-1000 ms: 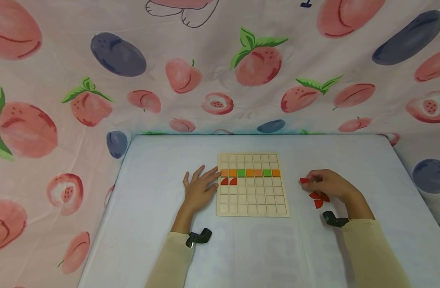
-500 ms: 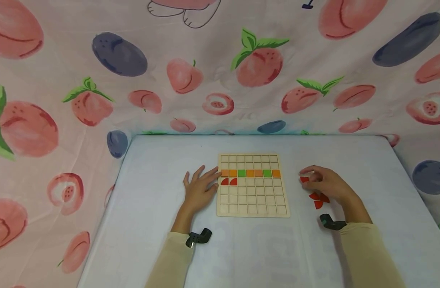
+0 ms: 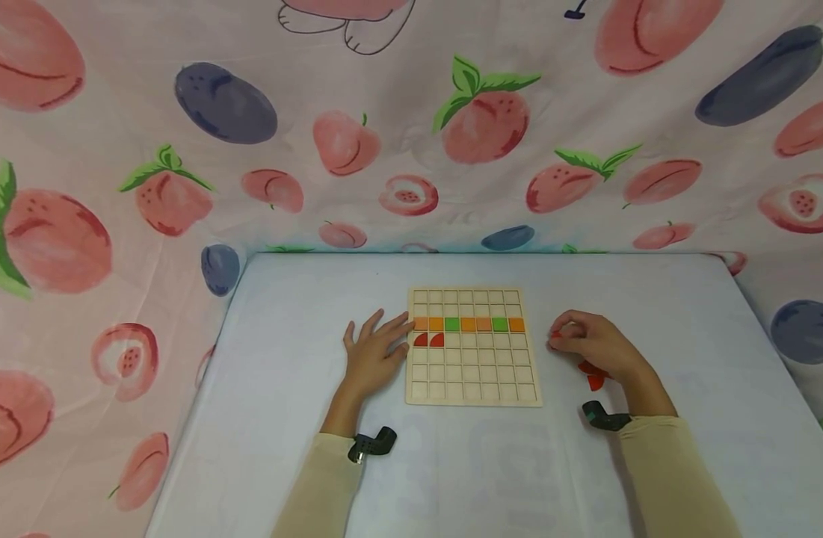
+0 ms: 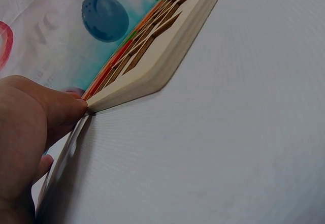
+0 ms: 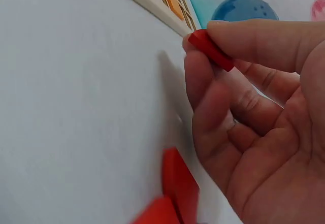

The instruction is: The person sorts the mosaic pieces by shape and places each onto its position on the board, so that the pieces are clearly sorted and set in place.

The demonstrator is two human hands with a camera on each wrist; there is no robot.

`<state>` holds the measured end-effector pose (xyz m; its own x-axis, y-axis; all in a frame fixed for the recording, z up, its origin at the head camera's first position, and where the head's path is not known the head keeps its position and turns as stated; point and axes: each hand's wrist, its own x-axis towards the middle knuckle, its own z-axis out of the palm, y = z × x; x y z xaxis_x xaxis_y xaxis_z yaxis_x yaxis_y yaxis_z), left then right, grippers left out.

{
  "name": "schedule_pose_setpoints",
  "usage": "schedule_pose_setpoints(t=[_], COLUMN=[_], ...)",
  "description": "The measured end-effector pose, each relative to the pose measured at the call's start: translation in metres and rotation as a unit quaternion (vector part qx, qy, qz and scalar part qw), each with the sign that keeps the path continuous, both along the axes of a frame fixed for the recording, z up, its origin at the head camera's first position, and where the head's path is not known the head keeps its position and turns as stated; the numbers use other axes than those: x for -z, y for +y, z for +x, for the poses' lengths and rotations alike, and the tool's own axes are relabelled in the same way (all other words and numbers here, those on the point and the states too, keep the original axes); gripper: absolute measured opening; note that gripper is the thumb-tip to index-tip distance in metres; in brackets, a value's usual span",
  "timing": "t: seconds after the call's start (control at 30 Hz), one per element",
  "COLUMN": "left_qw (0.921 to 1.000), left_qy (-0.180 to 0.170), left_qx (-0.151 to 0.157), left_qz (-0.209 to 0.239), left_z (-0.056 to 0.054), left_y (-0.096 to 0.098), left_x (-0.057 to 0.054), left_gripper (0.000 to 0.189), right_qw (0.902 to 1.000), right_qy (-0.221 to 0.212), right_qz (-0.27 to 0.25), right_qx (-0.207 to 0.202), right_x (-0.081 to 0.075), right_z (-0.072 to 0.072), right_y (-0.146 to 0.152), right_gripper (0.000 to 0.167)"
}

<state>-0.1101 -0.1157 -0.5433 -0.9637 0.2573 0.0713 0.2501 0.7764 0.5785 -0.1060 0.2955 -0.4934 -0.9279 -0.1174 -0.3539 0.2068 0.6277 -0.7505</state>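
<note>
A wooden grid board (image 3: 475,373) lies on the white table. One row across it holds orange and green square tiles (image 3: 451,325); below, at the left, sit two red quarter-circle pieces (image 3: 437,341). My left hand (image 3: 374,359) rests flat with fingers spread, its fingertips and thumb touching the board's left edge. To the right of the board, my right hand (image 3: 599,345) pinches a small red piece (image 5: 210,50) between thumb and fingers, above the table. Under that hand lie more red quarter-circle pieces (image 3: 596,382), partly hidden by it in the head view.
The white table (image 3: 283,314) runs back to a fruit-printed cloth (image 3: 357,67) that hangs behind and at the sides. A small black wrist camera (image 3: 377,442) sits on the left wrist, another black camera (image 3: 602,415) on the right.
My right hand has shifted a little left toward the board with the red piece, which its fingers turned and now mostly cover. The left hand stays in place.
</note>
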Motion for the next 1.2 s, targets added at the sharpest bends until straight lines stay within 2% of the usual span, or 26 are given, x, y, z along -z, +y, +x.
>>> schedule_pose_setpoints(t=[0.33,0.57,0.73,1.0,1.2], left_qw=[1.0000,1.0000,1.0000,1.0000,1.0000], left_qy=[-0.001,0.001,0.003,0.003,0.003], left_qx=[0.000,0.000,0.001,0.002,0.001], left_qz=[-0.004,-0.004,-0.003,-0.002,-0.004], left_z=[0.000,0.000,0.000,0.000,-0.001], left_y=[0.000,0.000,0.000,0.000,0.000], left_x=[0.002,0.000,0.001,0.001,0.001], left_gripper=[0.043,0.043,0.043,0.043,0.042], right_qw=[0.9992,0.9970,0.9952,0.9960,0.9944], right_qy=[0.025,0.025,0.033,0.044,0.040], right_qz=[-0.029,-0.072,-0.089,-0.068,-0.089], right_qx=[-0.011,-0.013,-0.022,-0.037,-0.040], right_x=[0.001,0.002,0.001,0.002,0.007], right_z=[-0.005,-0.012,-0.014,-0.019,-0.023], right_y=[-0.025,-0.051,-0.066,-0.088,-0.103], right_gripper=[0.024,0.031,0.026,0.023,0.021])
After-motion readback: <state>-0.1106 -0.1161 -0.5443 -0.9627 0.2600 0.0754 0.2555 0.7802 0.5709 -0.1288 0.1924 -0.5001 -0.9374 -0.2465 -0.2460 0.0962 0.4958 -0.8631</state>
